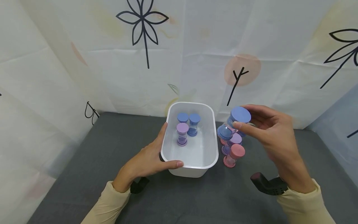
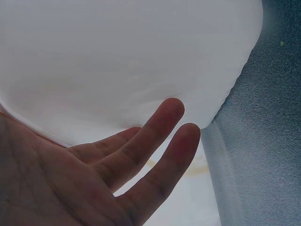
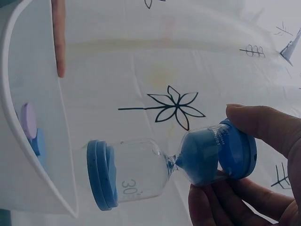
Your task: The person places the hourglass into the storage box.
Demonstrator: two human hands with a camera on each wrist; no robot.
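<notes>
A white plastic tub (image 1: 215, 155) stands on the grey table and holds three sand timers: two blue (image 1: 188, 123) and one purple (image 1: 182, 133). My left hand (image 1: 152, 157) holds the tub's near left rim, thumb over the edge; in the left wrist view my fingers (image 2: 155, 150) lie flat against the tub's wall (image 2: 117, 61). My right hand (image 1: 268, 130) pinches a blue sand timer (image 1: 233, 124) by one end cap, tilted in the air just right of the tub. The right wrist view shows this timer (image 3: 174, 165), marked 30, with blue sand at the held end.
Right of the tub, below the held timer, stand a pink timer (image 1: 233, 155) and a purple one (image 1: 232, 142), with more partly hidden behind. A white cloth printed with black flowers (image 1: 142, 28) closes off the back and both sides. Bare grey table (image 1: 92, 161) lies left and in front.
</notes>
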